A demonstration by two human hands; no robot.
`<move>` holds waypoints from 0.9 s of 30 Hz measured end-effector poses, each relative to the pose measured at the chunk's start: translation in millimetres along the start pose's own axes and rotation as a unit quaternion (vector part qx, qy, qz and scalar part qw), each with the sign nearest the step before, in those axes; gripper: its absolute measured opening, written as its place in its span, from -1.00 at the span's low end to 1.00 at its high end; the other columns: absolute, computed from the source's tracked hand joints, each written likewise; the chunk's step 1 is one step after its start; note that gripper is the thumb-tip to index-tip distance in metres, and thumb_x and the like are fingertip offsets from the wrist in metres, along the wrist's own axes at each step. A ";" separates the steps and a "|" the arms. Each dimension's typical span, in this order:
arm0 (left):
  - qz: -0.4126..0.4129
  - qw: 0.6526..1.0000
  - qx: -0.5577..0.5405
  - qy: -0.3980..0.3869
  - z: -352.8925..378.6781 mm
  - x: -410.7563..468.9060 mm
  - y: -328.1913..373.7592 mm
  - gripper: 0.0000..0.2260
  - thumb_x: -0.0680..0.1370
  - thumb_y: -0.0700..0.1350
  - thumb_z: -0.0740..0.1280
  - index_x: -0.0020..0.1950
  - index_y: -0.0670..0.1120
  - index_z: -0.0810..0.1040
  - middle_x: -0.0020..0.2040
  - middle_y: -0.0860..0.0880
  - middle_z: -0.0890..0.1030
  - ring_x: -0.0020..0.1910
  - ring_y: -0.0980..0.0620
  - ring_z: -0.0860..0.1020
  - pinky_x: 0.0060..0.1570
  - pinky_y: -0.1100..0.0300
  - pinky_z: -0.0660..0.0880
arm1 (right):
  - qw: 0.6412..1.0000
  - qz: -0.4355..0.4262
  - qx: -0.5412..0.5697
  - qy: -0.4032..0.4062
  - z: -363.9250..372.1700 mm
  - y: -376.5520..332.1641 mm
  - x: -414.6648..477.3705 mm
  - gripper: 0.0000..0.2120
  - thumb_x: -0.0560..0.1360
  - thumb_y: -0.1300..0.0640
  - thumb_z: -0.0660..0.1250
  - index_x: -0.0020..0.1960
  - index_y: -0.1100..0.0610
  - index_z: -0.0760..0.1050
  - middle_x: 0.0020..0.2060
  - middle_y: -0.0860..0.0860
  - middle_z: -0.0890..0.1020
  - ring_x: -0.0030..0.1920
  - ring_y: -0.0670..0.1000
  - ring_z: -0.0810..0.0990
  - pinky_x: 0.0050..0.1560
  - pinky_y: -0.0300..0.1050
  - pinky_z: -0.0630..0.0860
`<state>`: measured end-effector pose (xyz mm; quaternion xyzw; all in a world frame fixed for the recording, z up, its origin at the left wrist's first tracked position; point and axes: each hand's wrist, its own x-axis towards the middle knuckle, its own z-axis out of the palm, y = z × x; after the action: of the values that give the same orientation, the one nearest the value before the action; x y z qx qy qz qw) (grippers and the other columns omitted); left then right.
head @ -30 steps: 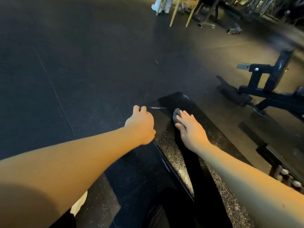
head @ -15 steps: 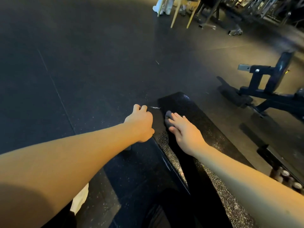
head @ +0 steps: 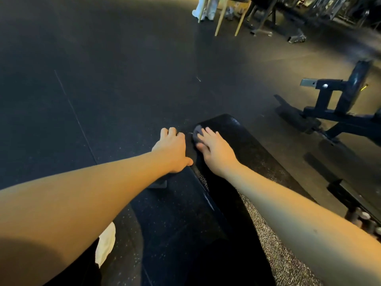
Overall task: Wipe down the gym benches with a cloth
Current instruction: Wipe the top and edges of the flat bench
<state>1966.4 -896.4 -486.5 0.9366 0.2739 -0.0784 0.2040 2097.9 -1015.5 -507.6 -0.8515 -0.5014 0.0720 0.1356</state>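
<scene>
Cloth [head: 196, 132] on pebbled black bench [head: 247, 153]

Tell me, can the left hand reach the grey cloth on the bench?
Probably yes. The left hand grips the left edge of the bench, right beside the cloth, with nothing between them. The right hand lies flat over most of the cloth, so only its far end is free to pinch.

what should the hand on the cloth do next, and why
Probably sweep the right hand, with the cloth under its flat fingers, rightward along the far end of the bench pad. The cloth sits at the pad's far left corner, the rest of that end lies bare beside it, and the left hand seems to grip the left edge.
</scene>
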 end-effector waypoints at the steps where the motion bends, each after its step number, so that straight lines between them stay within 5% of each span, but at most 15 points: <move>1: -0.014 1.000 -0.014 0.004 0.9 0.0 -1.2 -0.23 0.49 0.23 0.46 0.52 -0.14 0.27 0.42 -0.12 0.27 0.39 -0.14 0.22 0.33 -0.05 0.41 | 1.000 -0.017 0.001 -0.002 -2.1 0.1 -19.9 -0.59 0.70 0.11 0.16 0.53 0.14 0.37 0.56 0.04 0.32 0.62 0.04 0.12 0.60 -0.03 -0.05; 6: -0.022 1.000 -0.016 0.015 3.8 1.2 0.0 -0.24 0.49 0.26 0.44 0.49 -0.18 0.29 0.37 -0.13 0.29 0.31 -0.13 0.26 0.35 -0.01 0.39 | 0.999 -0.023 -0.018 -0.035 -8.9 4.3 -54.7 -0.60 0.70 0.10 0.18 0.53 0.12 0.38 0.58 0.00 0.28 0.63 -0.02 0.07 0.57 -0.15 -0.13; 15: -0.020 0.999 -0.022 0.017 7.4 -0.7 -1.9 -0.36 0.53 0.23 0.41 0.43 -0.17 0.36 0.41 -0.12 0.28 0.35 -0.14 0.25 0.34 0.00 0.39 | 0.997 0.073 -0.018 -0.028 -7.8 -28.7 59.1 -0.58 0.74 0.09 0.01 0.54 0.15 0.35 0.60 0.03 0.24 0.63 0.06 0.04 0.59 -0.01 -0.06; 20: -0.025 0.997 -0.060 0.037 8.6 -2.6 -11.0 -0.23 0.54 0.18 0.43 0.56 -0.21 0.22 0.47 -0.10 0.26 0.42 -0.12 0.24 0.40 -0.02 0.38 | 1.000 0.009 0.016 -0.004 2.6 -16.9 7.8 -0.56 0.72 0.08 0.11 0.57 0.14 0.29 0.60 0.02 0.23 0.63 -0.01 0.06 0.61 -0.05 -0.09; 27: -0.031 0.997 -0.050 0.050 16.2 2.1 -6.6 -0.30 0.55 0.16 0.42 0.53 -0.19 0.28 0.47 -0.07 0.25 0.41 -0.10 0.22 0.35 0.00 0.43 | 0.999 -0.038 0.001 -0.034 -2.8 0.3 -43.8 -0.57 0.71 0.09 0.16 0.55 0.12 0.33 0.59 -0.04 0.23 0.62 -0.08 0.04 0.58 -0.19 -0.16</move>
<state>1964.1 -897.2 -504.0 0.9190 0.3166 -0.0239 0.2338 2077.5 -1054.3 -505.6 -0.8287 -0.5376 0.0967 0.1220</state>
